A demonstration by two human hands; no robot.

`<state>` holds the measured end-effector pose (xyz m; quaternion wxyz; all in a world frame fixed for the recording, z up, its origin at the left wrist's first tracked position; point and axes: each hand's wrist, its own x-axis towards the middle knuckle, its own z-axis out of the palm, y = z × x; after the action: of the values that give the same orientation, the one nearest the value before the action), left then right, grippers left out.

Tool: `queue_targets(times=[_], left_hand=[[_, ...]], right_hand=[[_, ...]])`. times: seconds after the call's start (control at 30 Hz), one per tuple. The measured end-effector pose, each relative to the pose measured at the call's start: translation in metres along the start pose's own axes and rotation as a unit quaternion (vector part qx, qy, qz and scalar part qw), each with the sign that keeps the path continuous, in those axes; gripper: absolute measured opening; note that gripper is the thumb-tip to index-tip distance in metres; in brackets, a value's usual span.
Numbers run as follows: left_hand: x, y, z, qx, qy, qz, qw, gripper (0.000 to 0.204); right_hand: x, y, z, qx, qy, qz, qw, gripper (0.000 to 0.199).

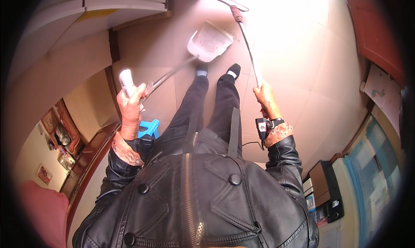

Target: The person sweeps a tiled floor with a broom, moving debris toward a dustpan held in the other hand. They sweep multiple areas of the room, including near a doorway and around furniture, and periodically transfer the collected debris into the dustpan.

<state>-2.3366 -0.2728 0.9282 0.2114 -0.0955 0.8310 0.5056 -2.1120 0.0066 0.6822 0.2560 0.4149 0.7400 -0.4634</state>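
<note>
My left hand (131, 103) grips the white-wrapped end of a long metal handle. That handle runs forward and down to a pale dustpan (210, 41) resting on the tiled floor ahead of my feet. My right hand (266, 97) holds a thin pole (248, 47) that slants away toward a brightly lit patch of floor, where its far end meets a thin wire loop. A small device is strapped at my right wrist (262, 127). My black-trousered legs and black shoes (234, 70) stand just behind the dustpan.
Beige floor tiles (302, 66) spread around me. A white cabinet (99, 10) stands at the upper left, a wooden shelf with framed pictures (60, 135) at the left, a red-brown door (376, 36) at the upper right, boxes (324, 183) at the lower right. A blue object (149, 128) sits by my left leg.
</note>
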Motion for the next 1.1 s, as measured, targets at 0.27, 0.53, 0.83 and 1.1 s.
queue_targets(times=[0.27, 0.53, 0.83, 1.1], left_hand=[[0.021, -0.021, -0.118, -0.072, 0.124, -0.02, 0.989, 0.013], [0.08, -0.111, -0.405, -0.145, 0.237, -0.052, 0.959, 0.014], [0.086, -0.12, -0.394, -0.133, 0.252, -0.062, 0.956, 0.017], [0.111, -0.091, -0.456, -0.149, 0.21, -0.08, 0.963, 0.017]], right_hand=[[-0.014, -0.095, 0.035, -0.134, -0.012, -0.019, 0.991, 0.029], [-0.044, -0.307, 0.296, -0.219, -0.046, -0.048, 0.973, 0.033], [-0.042, -0.273, 0.343, -0.26, -0.028, -0.132, 0.956, 0.017], [-0.123, -0.302, 0.293, -0.385, -0.109, -0.175, 0.899, 0.02]])
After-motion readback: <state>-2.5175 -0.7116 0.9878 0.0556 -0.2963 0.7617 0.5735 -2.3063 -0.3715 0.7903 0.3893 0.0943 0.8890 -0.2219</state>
